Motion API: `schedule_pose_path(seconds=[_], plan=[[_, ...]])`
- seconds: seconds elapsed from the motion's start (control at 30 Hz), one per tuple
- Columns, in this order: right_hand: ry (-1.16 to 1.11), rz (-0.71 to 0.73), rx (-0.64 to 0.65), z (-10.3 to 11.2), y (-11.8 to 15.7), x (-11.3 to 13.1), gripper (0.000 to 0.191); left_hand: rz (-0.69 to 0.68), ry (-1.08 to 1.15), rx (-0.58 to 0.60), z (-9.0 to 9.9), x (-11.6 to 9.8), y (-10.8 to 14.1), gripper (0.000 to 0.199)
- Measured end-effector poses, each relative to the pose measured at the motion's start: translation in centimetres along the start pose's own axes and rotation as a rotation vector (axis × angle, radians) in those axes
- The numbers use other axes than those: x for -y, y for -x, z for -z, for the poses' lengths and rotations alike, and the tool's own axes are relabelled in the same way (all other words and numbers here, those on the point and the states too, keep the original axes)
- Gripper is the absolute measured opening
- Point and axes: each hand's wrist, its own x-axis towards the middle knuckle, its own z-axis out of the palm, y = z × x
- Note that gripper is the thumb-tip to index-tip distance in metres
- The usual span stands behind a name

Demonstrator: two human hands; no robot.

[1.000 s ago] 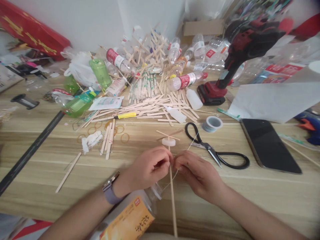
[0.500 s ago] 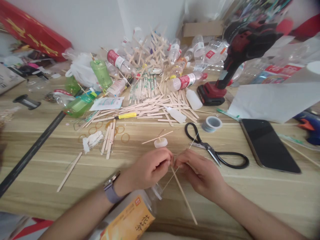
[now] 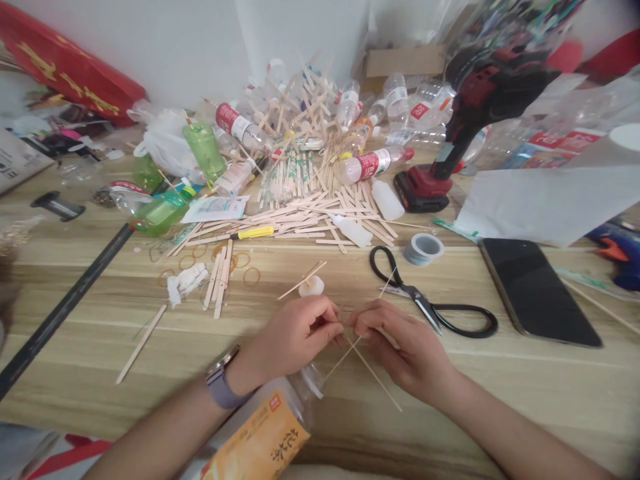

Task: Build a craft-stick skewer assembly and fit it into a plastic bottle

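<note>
Close together above the table, my left hand and my right hand both have closed fingers. My left hand pinches a thin wooden stick, which slants down to the right. Between my right fingers runs a second thin stick, crossing the first. Just beyond my left knuckles is a white round piece, perhaps a cap, with short wooden sticks at it; its link to my hand is hidden. Beneath my left forearm lies a clear bottle with an orange label.
Black-handled scissors, a tape roll and a phone lie to the right. Behind them stands a red-black power tool. Craft sticks, a yellow-handled tool, glue bottles and plastic bottles fill the back.
The white round piece and its sticks have shifted slightly left and tilted. The lower end of the slanting stick has moved up and a little right. My right hand has hardly moved.
</note>
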Motion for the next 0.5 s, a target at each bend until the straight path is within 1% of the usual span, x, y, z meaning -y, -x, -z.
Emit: schedule_pose_path(seconds=[0.2, 0.3, 0.5], plan=[[0.129, 0.062, -0.049, -0.1, 0.0, 0.0, 0.017, 0.07, 0.051, -0.03, -0.4, 0.3, 0.1, 0.011], [0.148, 0.087, -0.051, -0.3, 0.0, 0.1, 0.017, 0.09, 0.083, -0.04, -0.7, 0.7, 0.1, 0.012], [0.159, 0.141, -0.057, -0.5, -0.2, 0.4, 0.016, 0.164, 0.291, -0.037, -1.0, 1.1, 0.1, 0.007]])
